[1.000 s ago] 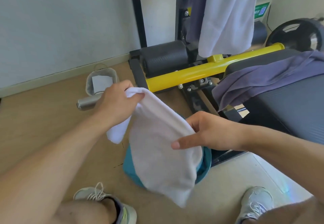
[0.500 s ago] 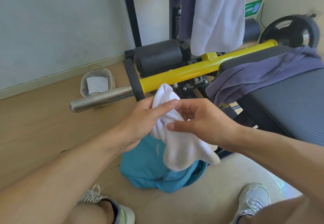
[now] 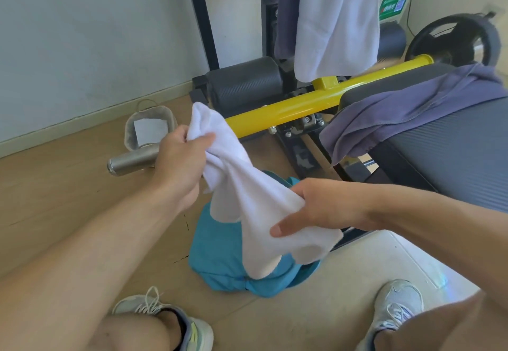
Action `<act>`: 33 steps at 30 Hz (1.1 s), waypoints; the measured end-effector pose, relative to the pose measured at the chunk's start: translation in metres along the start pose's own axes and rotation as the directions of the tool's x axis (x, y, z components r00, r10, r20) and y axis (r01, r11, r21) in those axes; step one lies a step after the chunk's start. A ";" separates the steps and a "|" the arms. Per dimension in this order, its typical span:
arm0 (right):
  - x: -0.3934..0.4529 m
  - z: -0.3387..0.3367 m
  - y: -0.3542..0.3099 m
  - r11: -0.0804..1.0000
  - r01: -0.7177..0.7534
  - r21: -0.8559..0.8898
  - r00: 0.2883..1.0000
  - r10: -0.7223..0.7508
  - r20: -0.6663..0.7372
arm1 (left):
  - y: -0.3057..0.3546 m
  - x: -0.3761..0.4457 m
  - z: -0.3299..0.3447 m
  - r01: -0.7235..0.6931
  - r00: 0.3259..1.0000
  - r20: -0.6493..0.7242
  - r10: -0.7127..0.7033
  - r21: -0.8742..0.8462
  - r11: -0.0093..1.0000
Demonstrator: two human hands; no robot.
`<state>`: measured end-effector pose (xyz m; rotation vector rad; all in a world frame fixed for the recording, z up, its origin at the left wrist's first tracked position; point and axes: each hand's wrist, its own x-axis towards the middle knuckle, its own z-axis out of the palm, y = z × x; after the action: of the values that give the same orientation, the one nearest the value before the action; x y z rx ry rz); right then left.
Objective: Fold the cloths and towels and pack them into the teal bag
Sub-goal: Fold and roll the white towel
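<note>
Across the middle of the frame we hold a white towel [image 3: 247, 194] bunched between our two hands, slanting from upper left to lower right. Our left hand [image 3: 177, 163] grips its upper end with fingers and thumb curled round the cloth, a loose corner poking up above the fist. Our right hand [image 3: 316, 207] pinches the lower part, thumb laid over the fabric and fingers tucked behind, while the free end droops below it. Directly under the towel, on the wooden floor [image 3: 55, 185], lies the teal bag [image 3: 217, 251], partly hidden by the hanging cloth. Behind the towel a yellow bar [image 3: 302, 103] of a weight bench runs across the frame, ending at left in a steel sleeve [image 3: 129, 162] that our left hand covers in part. A purple cloth [image 3: 398, 111] is draped over the dark bench pad [image 3: 453, 152] at right, and another white towel [image 3: 338, 17] hangs from the rack at top centre beside a darker purple one [image 3: 286, 12]. A small bin [image 3: 149, 128] stands by the wall at left, a weight plate [image 3: 453, 40] at upper right. Our two shoes [image 3: 395, 312] sit at the bottom edge.
</note>
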<state>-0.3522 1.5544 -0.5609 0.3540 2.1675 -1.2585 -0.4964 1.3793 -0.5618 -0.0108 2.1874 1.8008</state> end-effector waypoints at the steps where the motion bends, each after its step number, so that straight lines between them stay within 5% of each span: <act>1: -0.001 0.001 0.001 0.999 -0.027 -0.027 1.000 0.027 0.003 | -0.001 0.002 0.000 0.002 1.000 -0.006 -0.002 0.003 1.000; 3: -0.001 0.003 0.000 0.987 0.011 0.162 0.999 -0.003 -0.048 | -0.003 0.002 0.001 -0.012 0.999 0.038 0.009 0.078 0.997; 6: 0.002 0.006 -0.009 0.777 0.203 0.596 0.953 -0.017 -0.302 | -0.007 -0.006 0.005 -0.166 0.983 0.125 0.131 0.334 0.928; 9: 0.008 0.004 -0.011 0.716 0.330 0.615 0.828 0.094 -0.553 | -0.007 -0.014 0.009 -0.264 0.964 0.163 0.211 0.488 0.832; 12: 0.009 0.002 -0.011 0.742 0.332 0.583 0.741 0.178 -0.648 | -0.009 -0.009 0.010 -0.262 0.964 0.171 0.203 0.487 0.833; 18: 0.002 -0.001 -0.015 0.786 0.249 0.566 0.775 0.189 -0.603 | -0.007 0.011 -0.008 -0.215 0.977 0.129 0.172 0.614 0.760; 26: 0.004 -0.005 -0.009 0.736 0.242 0.632 0.783 0.236 -0.575 | -0.002 0.040 -0.037 -0.238 0.870 -0.292 0.397 0.457 0.857; 29: 0.005 -0.002 -0.007 0.714 0.233 0.660 0.780 0.269 -0.566 | -0.006 0.045 -0.040 -0.173 0.922 -0.267 0.281 0.365 0.915; 33: 0.006 0.010 -0.011 0.608 0.175 0.774 0.846 0.309 -0.434 | -0.008 0.019 -0.017 -0.138 0.987 -0.049 0.155 0.260 0.956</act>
<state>-0.3586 1.5398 -0.5606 1.2907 1.7853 -2.2624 -0.5169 1.3652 -0.5714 0.1529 2.5149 1.5959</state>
